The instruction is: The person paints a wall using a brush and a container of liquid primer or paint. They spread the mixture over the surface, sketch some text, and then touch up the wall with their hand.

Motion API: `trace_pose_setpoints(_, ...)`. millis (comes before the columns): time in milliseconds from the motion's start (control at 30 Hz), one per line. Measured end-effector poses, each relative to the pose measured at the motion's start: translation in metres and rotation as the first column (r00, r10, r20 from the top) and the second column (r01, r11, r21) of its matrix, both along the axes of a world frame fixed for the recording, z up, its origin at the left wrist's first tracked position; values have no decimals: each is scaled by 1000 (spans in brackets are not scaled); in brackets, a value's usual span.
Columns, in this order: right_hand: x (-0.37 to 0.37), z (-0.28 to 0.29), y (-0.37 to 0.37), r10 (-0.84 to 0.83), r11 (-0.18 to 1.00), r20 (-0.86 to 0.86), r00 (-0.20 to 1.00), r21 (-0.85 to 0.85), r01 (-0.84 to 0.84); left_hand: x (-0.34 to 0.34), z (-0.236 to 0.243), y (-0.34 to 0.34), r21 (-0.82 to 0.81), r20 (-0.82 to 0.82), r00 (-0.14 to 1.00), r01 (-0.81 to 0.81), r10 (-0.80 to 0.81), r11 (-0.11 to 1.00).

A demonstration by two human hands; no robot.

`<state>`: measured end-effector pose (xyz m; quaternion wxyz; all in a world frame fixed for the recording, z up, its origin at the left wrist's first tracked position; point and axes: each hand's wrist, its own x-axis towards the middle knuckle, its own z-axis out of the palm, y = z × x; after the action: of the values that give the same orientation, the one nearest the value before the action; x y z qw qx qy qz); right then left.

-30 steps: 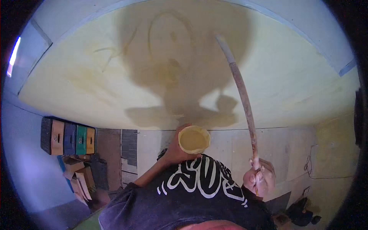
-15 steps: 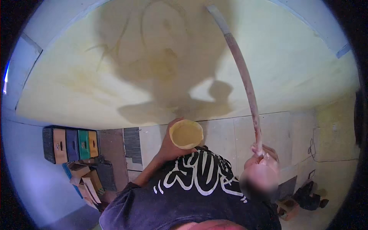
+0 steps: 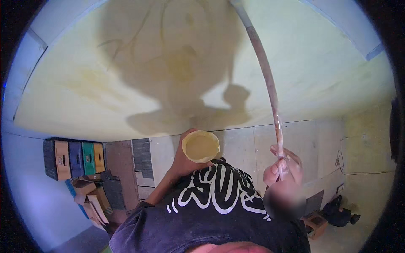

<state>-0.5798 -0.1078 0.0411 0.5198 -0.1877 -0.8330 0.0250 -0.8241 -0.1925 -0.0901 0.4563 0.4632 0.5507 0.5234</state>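
My left hand is closed round a round, yellowish tub with pale yellow contents, held at chest height. In my right hand, off to the right, the fingers grip the lower end of a long, thin stick. The stick is dark reddish-brown, with a pale grey far end reaching the top of the view. Something clear and shiny shows on it near my fingers. Behind it spreads a pale yellow surface with darker yellow patches and curved lines. A large shadow falls on that surface. A blur covers part of my right wrist.
To the left stands a small cabinet with coloured drawer fronts. Opened cardboard boxes lie beside it. At the lower right are a dark heap and a brown box. A thin cable hangs at the right.
My right hand has risen slightly and its fingers show more clearly. The stick's far end has moved up to the top edge. The view has shifted a little; my left hand keeps the tub.
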Motion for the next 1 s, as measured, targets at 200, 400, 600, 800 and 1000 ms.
trace_pose_setpoints(200,-8,8,-2,-38,999,25,999,36,37,-4,-9,-6,-6,-10,1000,18,-19,1000)
trace_pose_setpoints(400,-11,-1,-12,-127,992,37,991,-6,128,-9,-6,-8,-7,112,993,32,-31,999)
trace_pose_setpoints(600,-24,-16,-25,-144,989,6,990,-23,144,-22,-13,-25,41,36,999,0,-1,999)
trace_pose_setpoints(800,-32,-51,-40,-182,983,-18,983,-34,182,-40,-5,-41,23,-13,1000,25,-25,999)
trace_pose_setpoints(1000,-48,-78,-59,-274,962,-54,960,-6,274,-63,-5,-48,8,7,998,65,-65,998)
